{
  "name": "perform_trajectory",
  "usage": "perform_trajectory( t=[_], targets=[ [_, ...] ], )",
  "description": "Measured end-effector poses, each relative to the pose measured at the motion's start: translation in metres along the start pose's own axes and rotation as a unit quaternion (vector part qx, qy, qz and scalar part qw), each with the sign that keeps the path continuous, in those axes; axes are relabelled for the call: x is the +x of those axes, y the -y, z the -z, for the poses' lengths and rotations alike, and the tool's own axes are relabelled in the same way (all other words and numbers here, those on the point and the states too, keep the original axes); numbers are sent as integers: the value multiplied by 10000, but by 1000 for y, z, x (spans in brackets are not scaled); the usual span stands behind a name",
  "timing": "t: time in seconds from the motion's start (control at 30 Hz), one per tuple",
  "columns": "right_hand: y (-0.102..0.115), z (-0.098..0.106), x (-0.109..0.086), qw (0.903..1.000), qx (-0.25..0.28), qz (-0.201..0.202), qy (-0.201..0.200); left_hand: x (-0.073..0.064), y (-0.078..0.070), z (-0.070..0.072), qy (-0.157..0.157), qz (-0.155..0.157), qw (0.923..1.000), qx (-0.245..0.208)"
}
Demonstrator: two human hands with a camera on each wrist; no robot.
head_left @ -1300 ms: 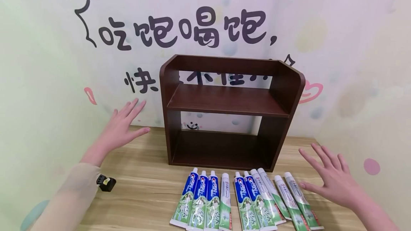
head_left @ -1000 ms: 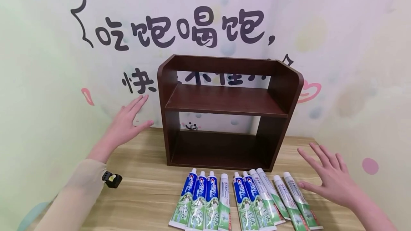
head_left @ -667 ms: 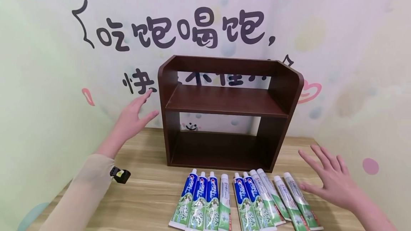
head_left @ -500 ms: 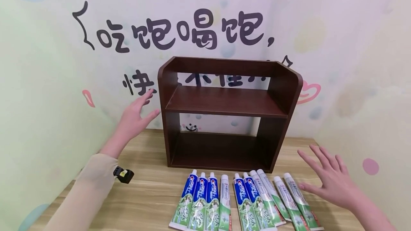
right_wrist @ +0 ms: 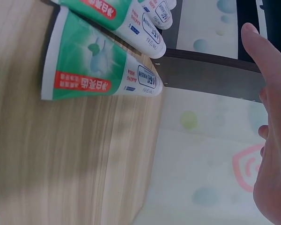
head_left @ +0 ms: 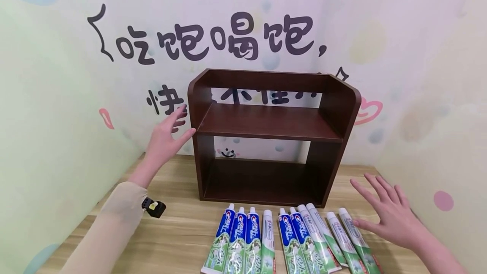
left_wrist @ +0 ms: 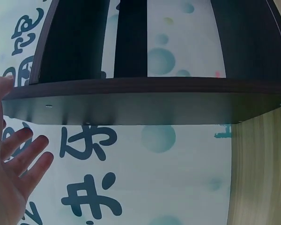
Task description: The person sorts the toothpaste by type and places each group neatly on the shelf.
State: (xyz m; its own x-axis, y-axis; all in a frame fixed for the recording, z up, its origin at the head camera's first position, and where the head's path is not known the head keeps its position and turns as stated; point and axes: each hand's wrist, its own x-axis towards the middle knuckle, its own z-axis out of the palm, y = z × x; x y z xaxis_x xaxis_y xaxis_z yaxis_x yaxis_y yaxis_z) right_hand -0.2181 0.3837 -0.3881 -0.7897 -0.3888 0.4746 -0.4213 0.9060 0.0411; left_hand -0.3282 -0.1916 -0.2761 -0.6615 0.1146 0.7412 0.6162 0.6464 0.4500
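Note:
A dark brown two-tier shelf [head_left: 270, 122] stands upright against the back wall. My left hand [head_left: 162, 142] is raised beside its left side panel [left_wrist: 140, 107], fingers spread, the thumb tip right at the panel's front edge in the head view. It holds nothing. In front of the shelf lie several toothpaste tubes, caps toward it: blue-and-green Crest tubes [head_left: 237, 240] and white-and-green tubes [head_left: 268, 240]. My right hand [head_left: 393, 219] hovers with spread fingers beside the rightmost white-and-green tube [right_wrist: 96, 56], its thumb overlapping that tube in the head view.
The wood-grain table [head_left: 171, 236] carries the shelf and tubes. Printed walls [head_left: 426, 109] enclose it at the back and both sides. A small black device [head_left: 155, 207] sits at my left wrist, by the sleeve [head_left: 114, 223].
My left hand has moved right, from well left of the shelf to its left side panel. My right hand stays nearly in place. The shelf and tubes have not moved.

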Motion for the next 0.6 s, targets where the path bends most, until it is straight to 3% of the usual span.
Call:
perform_trajectory(
  t=[0.6],
  targets=[
    [3, -3, 0, 10000, 29, 69, -31, 4, -6, -18, -256, 145, 9987, -416]
  ],
)
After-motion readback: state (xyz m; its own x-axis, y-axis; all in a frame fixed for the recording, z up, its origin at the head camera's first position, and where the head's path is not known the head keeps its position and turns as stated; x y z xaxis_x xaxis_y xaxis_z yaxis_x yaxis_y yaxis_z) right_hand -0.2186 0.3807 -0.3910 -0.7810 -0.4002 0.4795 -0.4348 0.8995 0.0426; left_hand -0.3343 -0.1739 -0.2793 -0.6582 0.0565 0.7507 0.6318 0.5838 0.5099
